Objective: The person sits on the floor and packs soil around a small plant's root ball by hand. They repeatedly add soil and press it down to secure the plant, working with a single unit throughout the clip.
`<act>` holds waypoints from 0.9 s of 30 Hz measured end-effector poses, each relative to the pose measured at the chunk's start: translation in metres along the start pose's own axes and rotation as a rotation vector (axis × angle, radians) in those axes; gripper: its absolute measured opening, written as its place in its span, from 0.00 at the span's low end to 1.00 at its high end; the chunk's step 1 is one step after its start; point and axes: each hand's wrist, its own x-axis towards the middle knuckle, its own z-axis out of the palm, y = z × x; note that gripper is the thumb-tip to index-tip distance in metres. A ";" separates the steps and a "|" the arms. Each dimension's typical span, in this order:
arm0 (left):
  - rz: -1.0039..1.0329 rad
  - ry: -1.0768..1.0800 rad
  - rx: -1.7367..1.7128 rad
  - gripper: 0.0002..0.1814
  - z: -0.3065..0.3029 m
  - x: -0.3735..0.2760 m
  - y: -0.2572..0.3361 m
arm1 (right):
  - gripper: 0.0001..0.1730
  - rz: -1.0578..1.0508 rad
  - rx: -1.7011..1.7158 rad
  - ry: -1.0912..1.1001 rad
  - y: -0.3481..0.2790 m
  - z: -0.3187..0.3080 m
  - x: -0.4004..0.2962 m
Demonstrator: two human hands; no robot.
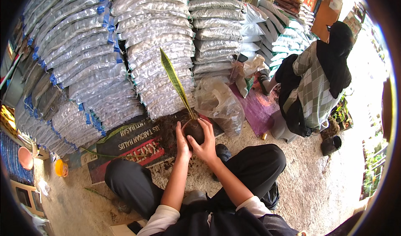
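A snake plant (174,77) with one long, yellow-edged leaf rises upright between my hands, just beyond my knees. Its base is a rounded dark brown mass (194,131); whether that is a soil ball or a small pot I cannot tell. My left hand (182,142) presses against its left side with the fingers pointing away from me. Around the right side curls my right hand (204,140), its thumb across the near face. Behind and left of them, dark loose soil (167,131) lies on a printed banner (125,151) bearing writing.
Stacked clear bags of pebbles (159,48) wall off the far side. A clear plastic bag (219,106) stands right of the soil. Another person (316,82) sits at the right, near a black plant pot (331,145). Cut leaves (116,134) lie on the banner's left; an orange tub (61,168) sits farther left.
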 end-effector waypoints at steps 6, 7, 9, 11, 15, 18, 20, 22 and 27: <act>-0.003 0.004 0.049 0.33 -0.003 0.002 0.002 | 0.40 0.166 0.170 0.067 0.006 -0.007 0.007; 0.036 0.067 0.083 0.32 -0.005 0.006 -0.003 | 0.40 0.168 0.214 0.045 0.007 -0.005 0.005; 0.070 0.117 0.046 0.32 -0.005 0.008 -0.007 | 0.40 0.175 0.300 0.004 0.005 0.002 0.002; 0.059 0.092 -0.095 0.31 -0.001 0.005 -0.006 | 0.37 0.172 0.281 -0.025 -0.002 0.002 -0.001; -0.082 -0.162 -0.308 0.31 0.001 -0.001 0.003 | 0.30 0.083 0.151 -0.110 -0.001 -0.001 0.002; -0.092 -0.237 -0.301 0.31 0.005 -0.004 0.006 | 0.32 0.061 -0.059 -0.190 0.004 -0.003 0.000; -0.104 -0.254 -0.282 0.30 0.005 -0.003 0.006 | 0.34 0.049 -0.143 -0.169 0.006 -0.005 -0.002; -0.111 -0.250 -0.256 0.29 0.000 0.000 0.007 | 0.39 0.041 -0.205 -0.170 0.008 -0.006 -0.005; -0.133 -0.149 -0.278 0.22 -0.003 0.003 0.001 | 0.34 -0.015 -0.271 -0.069 -0.006 -0.007 -0.004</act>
